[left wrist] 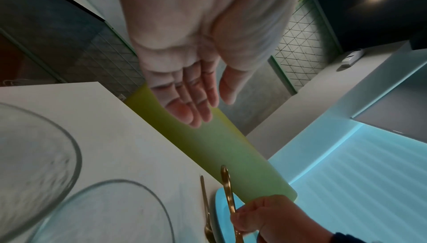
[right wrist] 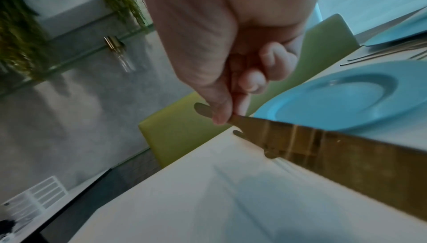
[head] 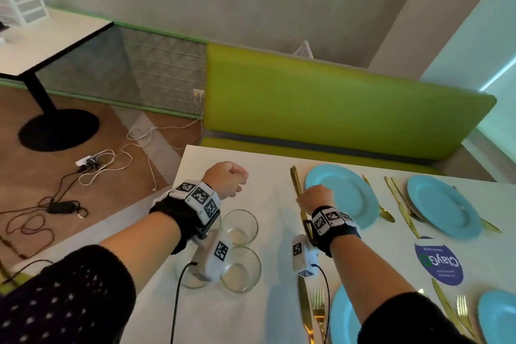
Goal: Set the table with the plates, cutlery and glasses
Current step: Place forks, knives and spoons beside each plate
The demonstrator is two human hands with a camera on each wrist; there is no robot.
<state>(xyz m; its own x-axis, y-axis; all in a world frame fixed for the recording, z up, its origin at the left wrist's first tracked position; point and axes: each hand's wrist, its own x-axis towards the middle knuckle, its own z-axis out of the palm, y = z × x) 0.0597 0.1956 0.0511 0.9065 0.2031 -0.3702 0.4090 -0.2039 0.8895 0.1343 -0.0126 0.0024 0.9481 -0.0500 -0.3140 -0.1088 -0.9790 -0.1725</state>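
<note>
While my right hand (head: 315, 198) pinched a gold knife (right wrist: 323, 148) just left of the far blue plate (head: 342, 195) on the counter (head: 273, 234) — my left hand (head: 226, 180) hovered loose, holding nothing, beyond the glasses (head: 240, 226).

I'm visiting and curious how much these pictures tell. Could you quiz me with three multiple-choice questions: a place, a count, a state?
1. The gold cutlery piece in the right hand is: A) left of a round blue plate; B) inside a glass; C) on the green bench.
2. Blue plates on the white table: A) two; B) four; C) six.
3. The left hand: A) grips a glass; B) holds nothing; C) presses a plate.
Answers: 1 A, the head view shows it beside the plate's left rim; 2 B, four show there; 3 B, its palm is bare.
</note>
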